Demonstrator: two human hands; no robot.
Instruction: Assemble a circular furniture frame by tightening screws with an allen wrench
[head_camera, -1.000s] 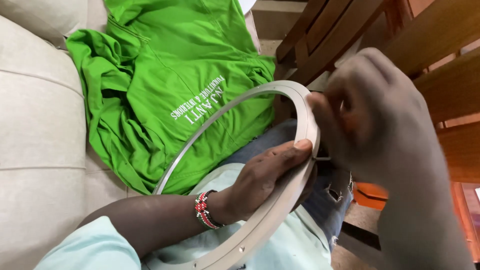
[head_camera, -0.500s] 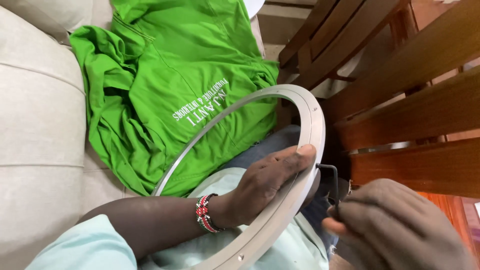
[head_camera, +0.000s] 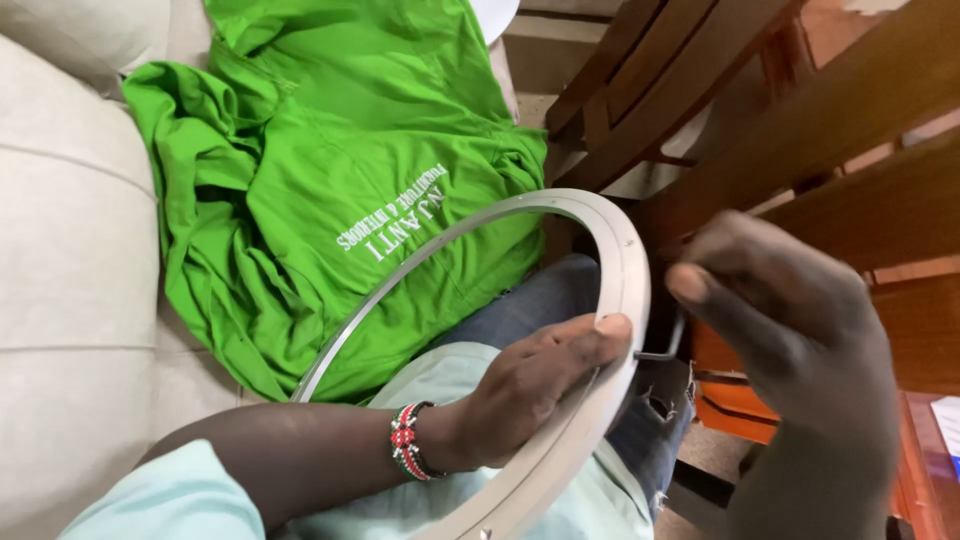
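Note:
A large flat metal ring (head_camera: 625, 250) stands tilted over my lap. My left hand (head_camera: 530, 385), with a red, white and green beaded bracelet (head_camera: 405, 440) at the wrist, grips the ring's right side, thumb on its face. My right hand (head_camera: 790, 330) is close to the camera and blurred, just right of the ring. Its fingers pinch a small L-shaped metal key (head_camera: 668, 348) whose tip meets the ring's outer edge beside my left thumb.
A crumpled green shirt (head_camera: 350, 150) with white lettering lies on the beige sofa (head_camera: 70, 300) behind the ring. Dark wooden chair slats (head_camera: 800, 110) stand close on the right. My jeans (head_camera: 540, 300) and pale teal top (head_camera: 180, 495) fill the bottom.
My right hand went from the ring's upper right down to the lower right, then came back up to the ring's right edge with the small key. My left hand kept its grip.

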